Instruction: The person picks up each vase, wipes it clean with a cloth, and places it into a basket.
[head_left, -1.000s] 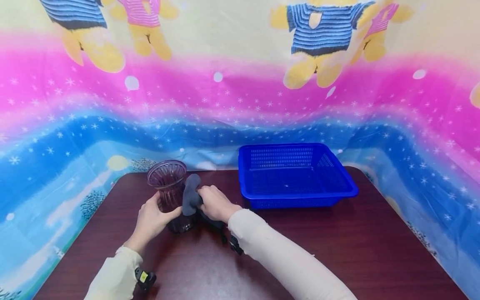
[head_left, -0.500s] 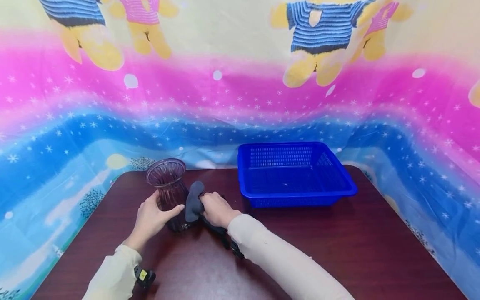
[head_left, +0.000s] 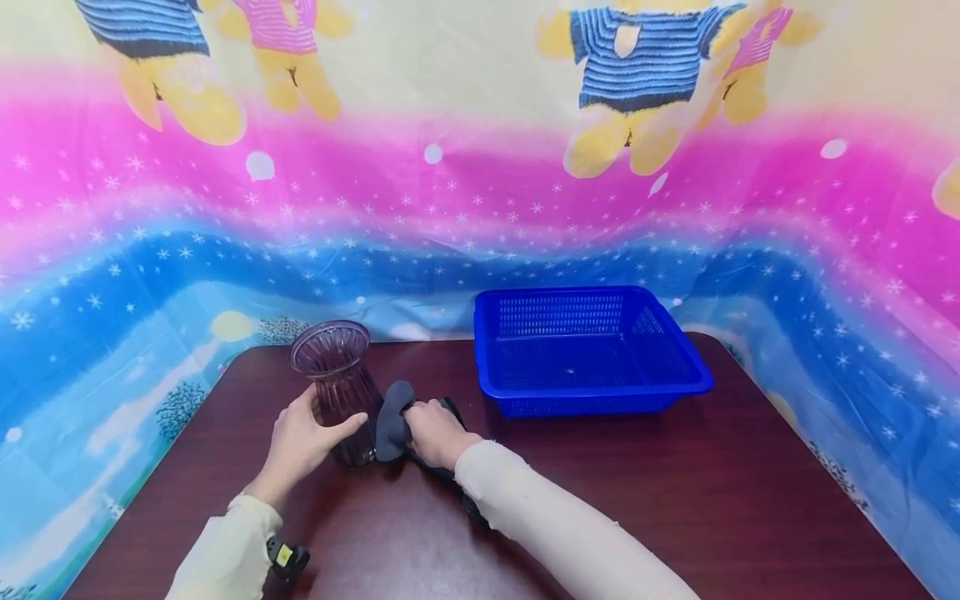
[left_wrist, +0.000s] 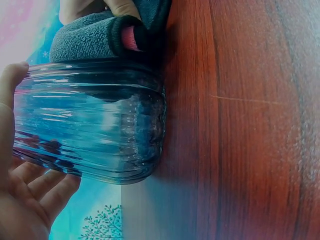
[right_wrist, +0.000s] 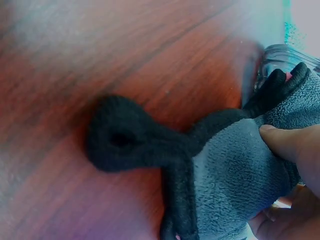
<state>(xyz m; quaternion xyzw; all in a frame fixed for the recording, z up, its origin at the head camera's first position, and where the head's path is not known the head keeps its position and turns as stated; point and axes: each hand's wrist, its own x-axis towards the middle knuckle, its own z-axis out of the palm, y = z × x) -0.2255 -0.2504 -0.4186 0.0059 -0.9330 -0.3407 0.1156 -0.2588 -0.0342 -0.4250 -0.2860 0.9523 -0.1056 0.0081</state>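
A purple-tinted, ribbed glass vase (head_left: 341, 400) with a flared rim stands at the left of the table. My left hand (head_left: 303, 437) grips its side, thumb across the front and fingers behind. In the left wrist view, the vase's base (left_wrist: 150, 125) is at the tabletop. My right hand (head_left: 437, 433) holds a bunched grey cloth (head_left: 393, 421) with black edging against the vase's lower right side. The right wrist view shows thumb and fingers pinching the cloth (right_wrist: 235, 175), and a loose black-edged fold (right_wrist: 125, 135) trailing over the table. The palm side of the right hand is hidden.
A blue plastic basket (head_left: 592, 400) with perforated walls stands at the back right of the dark wood table (head_left: 637, 483). A patterned curtain (head_left: 420, 200) hangs close behind the table's back edge and around its sides.
My right hand and the cloth have slid down the vase's right side, from mid-height to near the base. My left hand keeps its grip in the same place.
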